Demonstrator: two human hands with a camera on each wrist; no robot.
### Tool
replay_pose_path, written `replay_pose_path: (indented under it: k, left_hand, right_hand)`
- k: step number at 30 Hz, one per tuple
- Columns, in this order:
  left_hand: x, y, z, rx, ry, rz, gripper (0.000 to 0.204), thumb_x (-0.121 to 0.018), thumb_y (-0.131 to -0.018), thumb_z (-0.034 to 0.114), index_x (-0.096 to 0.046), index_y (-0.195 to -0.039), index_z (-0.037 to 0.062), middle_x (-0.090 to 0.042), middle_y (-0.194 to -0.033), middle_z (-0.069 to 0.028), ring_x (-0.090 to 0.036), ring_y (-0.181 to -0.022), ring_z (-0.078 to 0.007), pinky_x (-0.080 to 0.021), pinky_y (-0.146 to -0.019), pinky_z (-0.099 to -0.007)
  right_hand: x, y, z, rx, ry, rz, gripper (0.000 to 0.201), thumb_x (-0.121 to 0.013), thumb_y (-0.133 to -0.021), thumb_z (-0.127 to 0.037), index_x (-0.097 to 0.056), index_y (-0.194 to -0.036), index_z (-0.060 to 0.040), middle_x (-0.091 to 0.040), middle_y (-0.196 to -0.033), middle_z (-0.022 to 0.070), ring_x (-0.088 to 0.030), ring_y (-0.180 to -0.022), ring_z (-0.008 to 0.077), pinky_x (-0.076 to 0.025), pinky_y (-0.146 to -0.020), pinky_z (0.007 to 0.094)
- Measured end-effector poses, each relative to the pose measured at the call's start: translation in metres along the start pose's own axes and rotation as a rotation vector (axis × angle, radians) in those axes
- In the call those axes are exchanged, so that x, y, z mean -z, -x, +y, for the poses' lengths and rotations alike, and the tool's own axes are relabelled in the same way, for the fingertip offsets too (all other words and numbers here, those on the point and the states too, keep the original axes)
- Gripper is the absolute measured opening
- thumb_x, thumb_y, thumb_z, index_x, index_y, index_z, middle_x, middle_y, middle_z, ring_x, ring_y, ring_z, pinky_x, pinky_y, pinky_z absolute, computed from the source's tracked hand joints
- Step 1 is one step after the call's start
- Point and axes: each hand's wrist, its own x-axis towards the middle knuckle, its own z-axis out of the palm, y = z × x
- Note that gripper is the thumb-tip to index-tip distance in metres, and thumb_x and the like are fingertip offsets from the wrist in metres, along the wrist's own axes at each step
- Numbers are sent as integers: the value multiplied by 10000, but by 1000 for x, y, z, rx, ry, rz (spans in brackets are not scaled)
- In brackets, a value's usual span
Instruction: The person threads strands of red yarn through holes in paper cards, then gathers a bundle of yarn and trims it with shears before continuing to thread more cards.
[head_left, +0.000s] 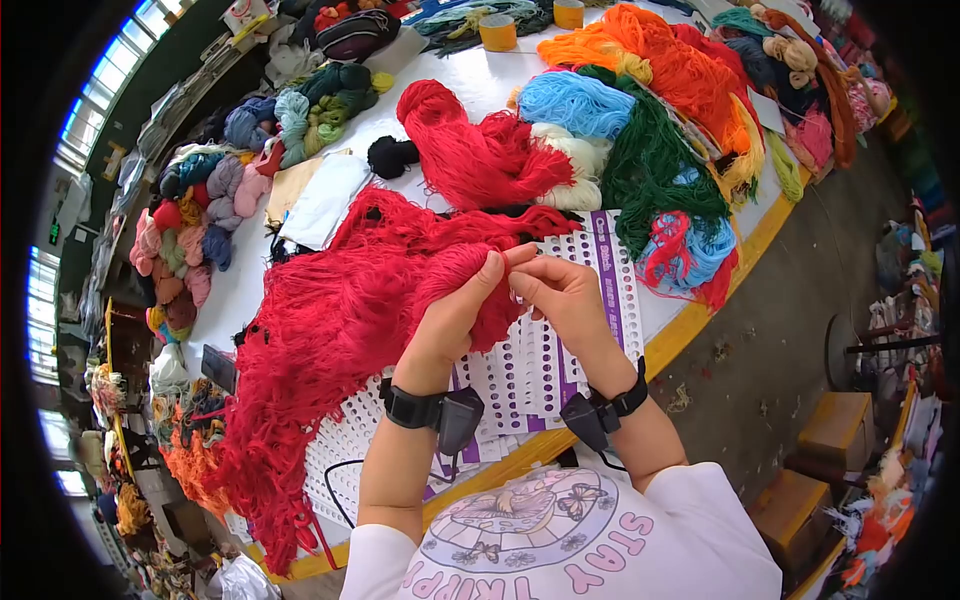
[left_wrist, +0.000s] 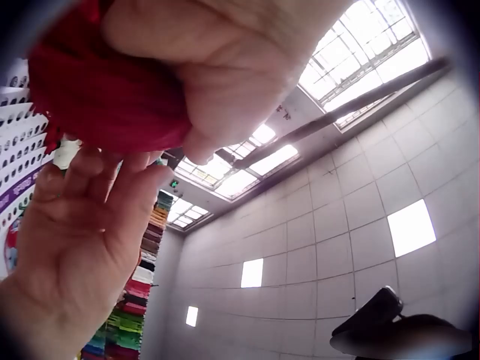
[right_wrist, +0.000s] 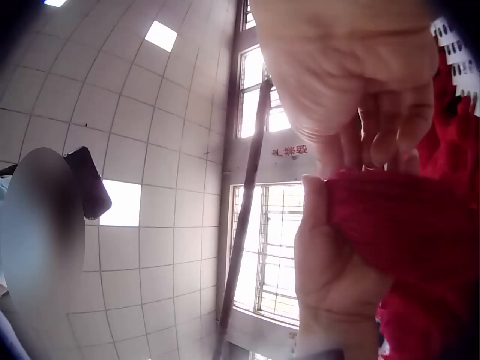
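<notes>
A bundle of red yarn lies in the left hand, whose thumb and fingers curl round it; the left wrist view shows the same red bundle under the thumb. The right hand is at the bundle's right end, thumb and index finger close together near the left fingertips. Whether they pinch a strand is too small to tell. In the right wrist view the right hand has bent fingers at the edge of the red bundle. Loose red yarn spreads left of the hands.
Punched white cards lie beneath the hands. Behind are another red skein, blue yarn, dark green yarn and orange yarn. The table's yellow edge runs along the near right side.
</notes>
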Motion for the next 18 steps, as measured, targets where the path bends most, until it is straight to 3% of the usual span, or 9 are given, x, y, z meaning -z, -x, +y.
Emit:
replay_pose_path:
  k: [6, 12, 15, 18]
  left_hand:
    - [10, -2, -4, -11, 79, 10, 504, -329, -946, 393, -479, -1205, -12, -464, -1280, -93, -451, -1150, -196, -426, -867, -348]
    - [17, -6, -12, -21, 137, 29, 483, -343, -943, 391, -521, -1151, -7, -484, -1254, -107, -467, -1121, -191, -437, -837, -331]
    - [14, -7, -12, -9, 165, 42, 442, -387, -936, 357, -530, -1137, -9, -500, -1231, -114, -487, -1087, -182, -441, -834, -330]
    - [5, -6, -11, -3, 209, 106, 375, -457, -918, 284, -535, -1124, -19, -544, -1161, -116, -531, -1015, -171, -454, -816, -315]
  right_hand:
    - [12, -5, 16, -72, -351, 37, 161, -621, -835, -208, -646, -866, -51, -567, -645, -25, -490, -536, 19, -406, -464, 170]
    - [9, -4, 12, -77, -291, 98, 197, -627, -832, -238, -651, -869, -45, -549, -619, -31, -479, -517, 23, -395, -457, 170]
    - [13, -3, 8, -94, -174, 38, 200, -633, -828, -215, -654, -889, -26, -574, -632, -18, -486, -521, 30, -402, -464, 176]
    - [5, -2, 10, 21, 2, 63, 194, -634, -827, -190, -654, -900, -11, -594, -648, -3, -496, -531, 34, -402, -466, 172]
